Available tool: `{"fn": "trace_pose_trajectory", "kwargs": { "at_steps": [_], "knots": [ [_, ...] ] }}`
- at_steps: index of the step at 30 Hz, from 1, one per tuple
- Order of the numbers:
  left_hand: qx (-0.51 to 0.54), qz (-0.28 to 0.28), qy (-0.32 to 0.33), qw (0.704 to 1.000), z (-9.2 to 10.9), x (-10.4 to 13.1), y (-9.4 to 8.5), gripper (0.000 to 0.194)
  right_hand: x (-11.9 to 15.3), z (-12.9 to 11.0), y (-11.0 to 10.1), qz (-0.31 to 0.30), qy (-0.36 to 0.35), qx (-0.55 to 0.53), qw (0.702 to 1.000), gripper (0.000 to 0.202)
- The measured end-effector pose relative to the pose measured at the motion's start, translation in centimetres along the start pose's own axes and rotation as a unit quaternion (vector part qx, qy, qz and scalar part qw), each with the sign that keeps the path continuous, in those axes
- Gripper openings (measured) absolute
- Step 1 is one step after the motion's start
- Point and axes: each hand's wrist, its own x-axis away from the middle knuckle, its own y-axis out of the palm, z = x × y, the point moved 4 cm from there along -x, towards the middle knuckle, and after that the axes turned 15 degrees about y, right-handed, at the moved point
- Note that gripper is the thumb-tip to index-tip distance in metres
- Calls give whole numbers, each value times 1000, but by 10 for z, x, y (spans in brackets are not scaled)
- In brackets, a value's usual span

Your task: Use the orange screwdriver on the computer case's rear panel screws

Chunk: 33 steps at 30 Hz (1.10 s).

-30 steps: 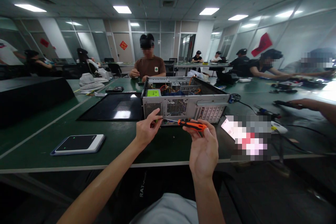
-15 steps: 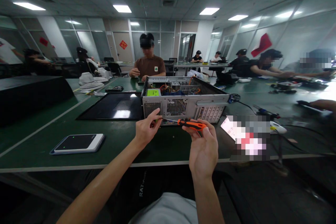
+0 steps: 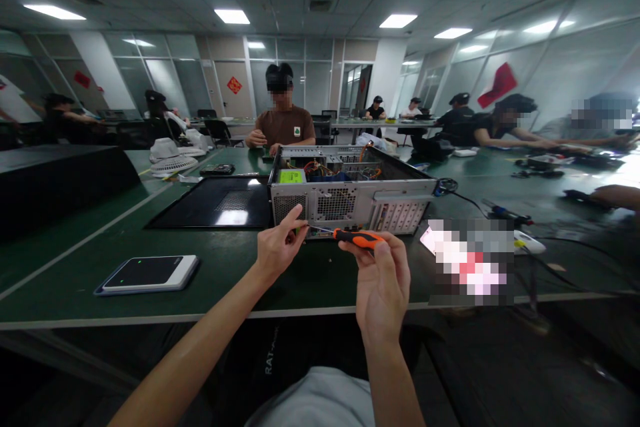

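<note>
An open computer case (image 3: 360, 203) lies on the green table, its metal rear panel facing me. My right hand (image 3: 383, 273) is closed on an orange and black screwdriver (image 3: 361, 239), whose thin shaft points left. At the shaft's tip, in front of the panel's lower left, the thumb and a finger of my left hand (image 3: 280, 243) are pinched together. Whatever lies between those fingertips is too small to make out. The left index finger points up beside the vented part of the panel.
A flat black side panel (image 3: 220, 203) lies left of the case. Nearer, at the left, is a white-edged device (image 3: 150, 273). A pixelated phone (image 3: 440, 243), cables and a white power strip (image 3: 533, 245) lie at right. A person in brown (image 3: 287, 127) sits opposite.
My right hand and the screwdriver have shifted slightly left, towards my left fingertips. The left hand has barely moved.
</note>
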Motion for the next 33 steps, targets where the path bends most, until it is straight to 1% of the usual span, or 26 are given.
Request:
{"fn": "trace_pose_trajectory", "kwargs": {
  "at_steps": [6,11,13,18,20,22,26,30,33],
  "knots": [
    [-4,1,-6,1000,-1,-1,-1,41,1,2,1,3,5,8,1000,22],
    [-13,10,9,1000,0,-2,-3,27,-1,2,-3,6,0,69,998,29],
    [-10,9,10,1000,0,-3,-3,29,-2,3,-4,0,-2,91,996,31],
    [-9,17,7,1000,0,-4,-4,45,-2,7,-4,-12,14,124,992,33],
    [-17,15,7,1000,-1,-3,-4,48,-1,7,-2,-19,20,127,992,31],
    [-26,8,5,1000,-3,-1,-4,45,1,5,2,-33,12,139,990,27],
    [-39,-10,15,999,-10,-1,-7,19,8,1,12,-85,9,195,977,30],
    [-39,3,-1,999,-21,-5,-15,17,16,5,22,-140,33,222,964,31],
    [-38,13,-26,999,-30,-11,-21,17,19,10,31,-163,40,249,954,31]
  ]
}}
